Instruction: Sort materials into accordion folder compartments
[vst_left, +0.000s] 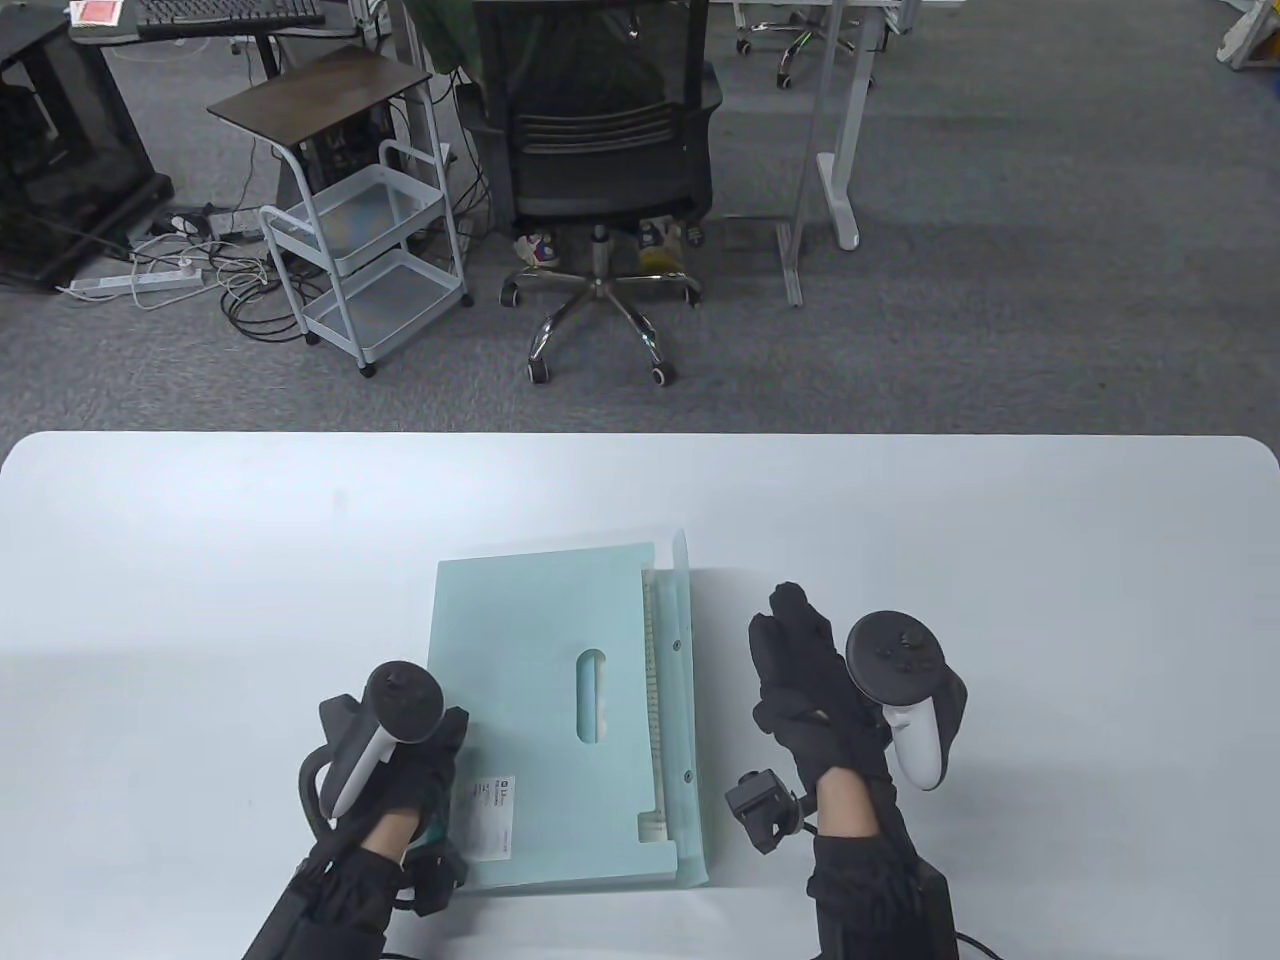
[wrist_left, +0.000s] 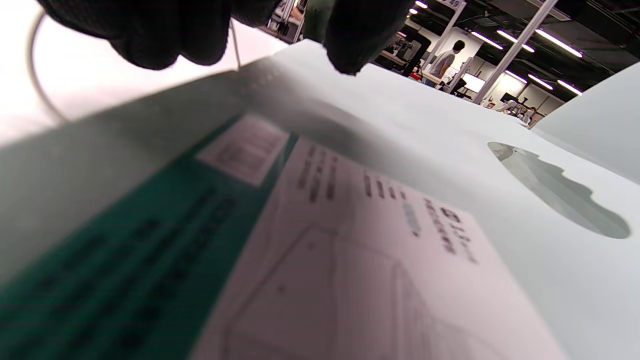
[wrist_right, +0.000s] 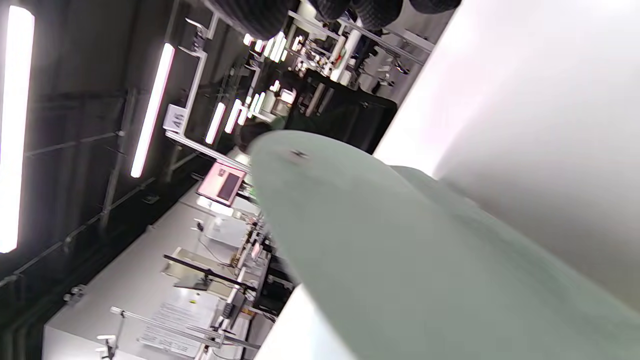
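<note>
A: White tabletop (vst_left: 1050, 560) under you, its rounded far corners ahead, and grey carpet (vst_left: 1000, 300) beyond its far edge. What is nearest you on it?

B: Your two gloved hands. Your left hand (vst_left: 415, 770) rests on the near left corner of the mint-green accordion folder (vst_left: 540, 650), right beside its white label (vst_left: 490, 818). From above, the tracker hides most of your fingers. In the left wrist view your fingertips (wrist_left: 150, 35) come down dark at the top edge, at or just above the folder's surface, with nothing pinched that I can see, so I read that hand as relaxed.

A: And my right?

B: Your right hand (vst_left: 805, 680) lies on the bare table just right of the folder, apart from it, fingers straight and together, pointing away from you, holding nothing.

A: Where exactly does the folder sit?

B: Flat on the table between your hands, its long sides running away from you. The handle slot (vst_left: 592, 697) is near the middle of the top face. Along the folder's right side the flap (vst_left: 683, 620) stands up and open, and pale divider edges show in the gap beside it.

A: Farther out?

B: Past the table stands a black office chair (vst_left: 600, 160) on a chrome star base. Left of it is a white rolling cart (vst_left: 370, 260) with a dark wooden top, and cables with a power strip (vst_left: 135, 282) lie on the carpet further left.
</note>
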